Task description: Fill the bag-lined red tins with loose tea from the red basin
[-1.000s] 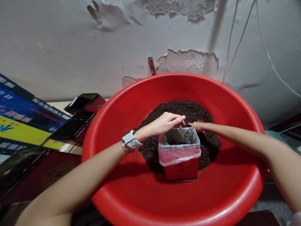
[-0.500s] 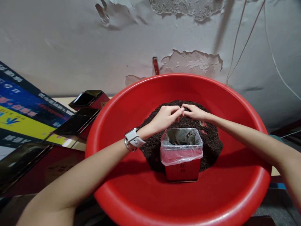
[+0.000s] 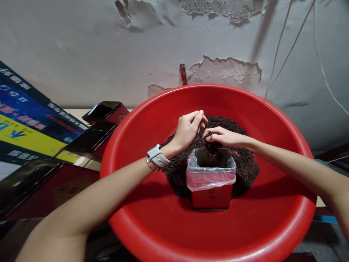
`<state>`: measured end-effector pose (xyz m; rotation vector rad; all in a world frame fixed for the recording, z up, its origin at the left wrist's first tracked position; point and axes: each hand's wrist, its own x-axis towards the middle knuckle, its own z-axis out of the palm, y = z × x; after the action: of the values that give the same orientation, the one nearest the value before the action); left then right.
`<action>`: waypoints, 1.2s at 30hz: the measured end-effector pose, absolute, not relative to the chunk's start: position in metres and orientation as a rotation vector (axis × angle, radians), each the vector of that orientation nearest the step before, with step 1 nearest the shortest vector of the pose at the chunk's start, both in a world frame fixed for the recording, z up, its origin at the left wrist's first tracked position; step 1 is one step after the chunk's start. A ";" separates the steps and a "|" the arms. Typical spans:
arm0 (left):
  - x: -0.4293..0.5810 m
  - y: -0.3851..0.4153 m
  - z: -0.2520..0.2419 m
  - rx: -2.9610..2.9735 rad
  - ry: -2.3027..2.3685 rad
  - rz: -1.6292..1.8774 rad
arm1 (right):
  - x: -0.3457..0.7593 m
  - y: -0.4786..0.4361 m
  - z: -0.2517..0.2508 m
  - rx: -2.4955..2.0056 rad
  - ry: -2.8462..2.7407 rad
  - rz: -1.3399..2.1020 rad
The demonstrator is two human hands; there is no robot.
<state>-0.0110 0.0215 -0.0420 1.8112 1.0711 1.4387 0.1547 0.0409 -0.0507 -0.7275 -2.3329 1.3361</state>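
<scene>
A big red basin [image 3: 267, 225] holds a heap of dark loose material, like tea leaves or soil [image 3: 242, 163]. In front of the heap stands a small red square tin [image 3: 209, 196] lined with a clear plastic bag [image 3: 211, 177]. My right hand [image 3: 222, 136] hovers over the tin's back edge, fingers closed on a clump of the dark material. My left hand [image 3: 188, 129], a white watch [image 3: 156, 157] on its wrist, is raised just left of it, fingers curled together; what it holds, if anything, I cannot see.
Red boxes with dark glossy lids [image 3: 105, 111] and a blue and yellow printed board [image 3: 29, 120] lie left of the basin. Behind is a peeling grey wall [image 3: 163, 47] with thin cords [image 3: 283, 47] hanging at the right.
Both hands went from the tin's rim back onto the heap, then lifted. Now the right hand carries a clump of dark material above the tin, and the left hand has risen beside it.
</scene>
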 end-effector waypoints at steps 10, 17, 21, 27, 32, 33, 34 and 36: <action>-0.011 0.023 -0.043 1.817 1.101 1.406 | 0.162 0.038 -0.032 -0.555 -2.362 1.583; -0.013 0.023 -0.044 1.885 1.119 1.388 | 0.167 0.039 -0.021 -0.434 -2.397 1.730; -0.015 0.024 -0.042 1.994 1.179 1.401 | 0.171 0.051 -0.033 -0.654 -2.282 1.776; -0.017 0.025 -0.038 2.013 1.190 1.463 | 0.180 0.089 -0.098 -1.166 -2.200 1.081; -0.018 0.024 -0.033 2.052 1.187 1.466 | 0.180 0.088 -0.149 -1.403 -2.628 0.542; -0.018 0.023 -0.033 2.067 1.185 1.463 | 0.178 0.086 -0.156 -1.438 -2.692 0.515; -0.018 0.023 -0.032 2.083 1.184 1.463 | 0.175 0.085 -0.161 -1.452 -2.749 0.480; -0.018 0.022 -0.030 2.109 1.186 1.466 | 0.168 0.087 -0.169 -1.411 -2.845 0.388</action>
<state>-0.0183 0.0217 -0.0296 2.1085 1.1858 1.4656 0.1682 0.0867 -0.1685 -1.4112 -2.8451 0.3876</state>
